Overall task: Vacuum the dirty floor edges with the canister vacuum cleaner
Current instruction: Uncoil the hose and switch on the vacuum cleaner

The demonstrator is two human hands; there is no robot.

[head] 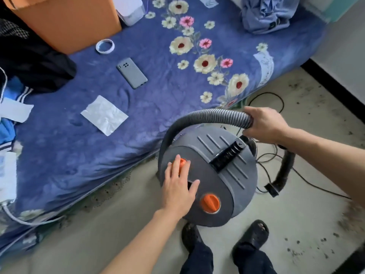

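Observation:
A grey canister vacuum [229, 175] stands on the floor beside the bed, with two orange knobs on its lid. My left hand [178, 186] lies flat on the lid, its straight fingers touching the upper orange knob [182, 162]; the lower orange knob [210, 202] is uncovered. My right hand [262, 124] grips the ribbed grey hose [209, 115], which arcs over the canister. The hose goes on behind my right forearm to a black nozzle [273, 189] hanging near the floor. Dark dirt [106, 194] lines the floor along the bed edge.
A bed with a blue flowered cover [158, 80] fills the left and top; on it lie a phone [132, 73], a tape roll, foil, clothes and an orange box. A black power cord [276, 155] loops on the floor. More dirt [308, 246] lies at the right wall. My sandalled feet stand below the canister.

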